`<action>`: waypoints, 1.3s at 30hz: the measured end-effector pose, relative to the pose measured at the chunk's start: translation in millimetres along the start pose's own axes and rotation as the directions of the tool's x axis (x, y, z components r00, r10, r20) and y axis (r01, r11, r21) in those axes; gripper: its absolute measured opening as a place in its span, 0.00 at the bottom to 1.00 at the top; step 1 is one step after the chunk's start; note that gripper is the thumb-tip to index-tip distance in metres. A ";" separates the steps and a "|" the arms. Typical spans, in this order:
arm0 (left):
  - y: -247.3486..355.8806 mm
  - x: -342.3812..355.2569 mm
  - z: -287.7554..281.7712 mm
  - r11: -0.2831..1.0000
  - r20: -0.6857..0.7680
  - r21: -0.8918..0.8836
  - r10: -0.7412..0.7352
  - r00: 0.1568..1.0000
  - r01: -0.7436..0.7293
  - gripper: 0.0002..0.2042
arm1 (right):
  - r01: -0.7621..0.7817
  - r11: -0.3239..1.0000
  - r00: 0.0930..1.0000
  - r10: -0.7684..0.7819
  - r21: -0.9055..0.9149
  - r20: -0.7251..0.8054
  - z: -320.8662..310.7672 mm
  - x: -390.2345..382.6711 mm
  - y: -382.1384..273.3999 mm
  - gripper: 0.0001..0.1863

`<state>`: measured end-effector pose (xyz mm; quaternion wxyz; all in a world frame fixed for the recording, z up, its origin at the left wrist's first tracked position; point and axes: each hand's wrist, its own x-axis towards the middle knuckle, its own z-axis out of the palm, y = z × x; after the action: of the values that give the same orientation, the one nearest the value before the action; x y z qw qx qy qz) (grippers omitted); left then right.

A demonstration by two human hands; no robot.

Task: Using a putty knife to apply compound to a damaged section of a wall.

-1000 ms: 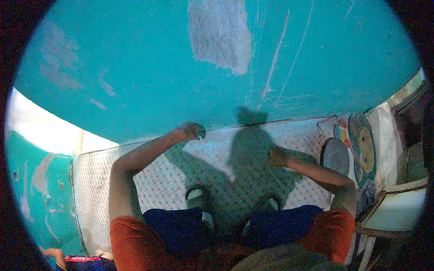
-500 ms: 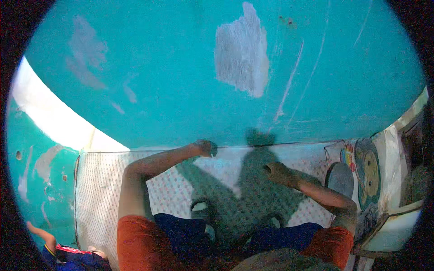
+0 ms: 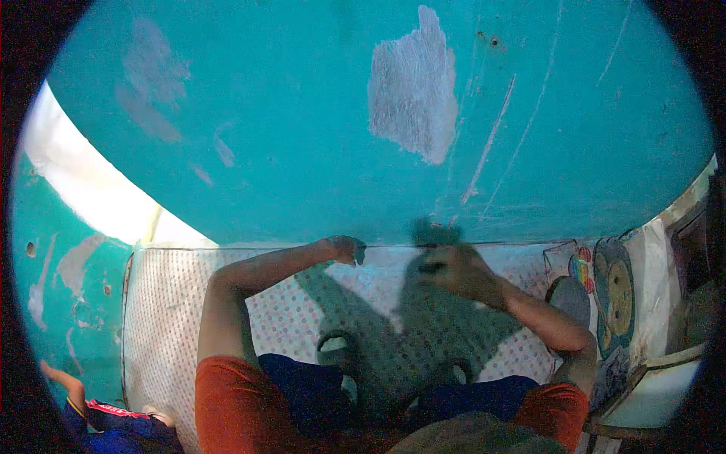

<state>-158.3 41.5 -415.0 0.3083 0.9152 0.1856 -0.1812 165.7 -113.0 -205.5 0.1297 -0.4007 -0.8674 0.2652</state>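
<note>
The person's knees in dark blue shorts point(image 3: 302, 390) are closest. Past them lies a white dotted bed sheet point(image 3: 166, 303) on a mattress. The left hand point(image 3: 344, 248) is curled shut, pinching the sheet's far edge by the wall. The right hand point(image 3: 454, 271) rests on the sheet near that edge; it looks half closed, but shadow hides the fingers. A cartoon pillow point(image 3: 612, 291) lies at the right. Behind everything stands a teal wall point(image 3: 302, 113) with a scraped grey patch point(image 3: 412, 91).

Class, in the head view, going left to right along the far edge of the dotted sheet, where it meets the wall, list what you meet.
Bare dotted sheet → left hand → right hand → round dark cushion → cartoon bear print.
</note>
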 end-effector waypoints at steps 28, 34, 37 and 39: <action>267.3 -28.9 -245.7 0.316 -0.706 -0.688 -0.082 0.703 -0.654 0.21 | 0.117 0.604 0.884 0.298 0.788 -0.360 -35.4 9.6 -40.6 0.12; 286.5 -22.4 -259.3 0.274 -0.766 -0.642 -0.183 0.616 -0.716 0.18 | 0.105 0.636 0.816 0.384 0.764 -0.432 -23.3 4.2 -28.0 0.13; 279.8 -17.8 -263.2 0.301 -0.769 -0.638 -0.200 0.608 -0.708 0.16 | 0.030 0.568 0.795 0.485 0.823 -0.365 -43.6 5.3 -62.8 0.13; 287.0 -20.7 -265.5 0.375 -0.796 -0.600 -0.199 0.571 -0.706 0.16 | -0.044 0.618 0.782 0.511 0.785 -0.358 -50.4 5.3 -80.5 0.19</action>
<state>11.0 -8.2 -65.5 0.6568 0.5977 0.1964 0.4157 133.9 -134.4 -118.4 0.4794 -0.5062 -0.5291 0.4837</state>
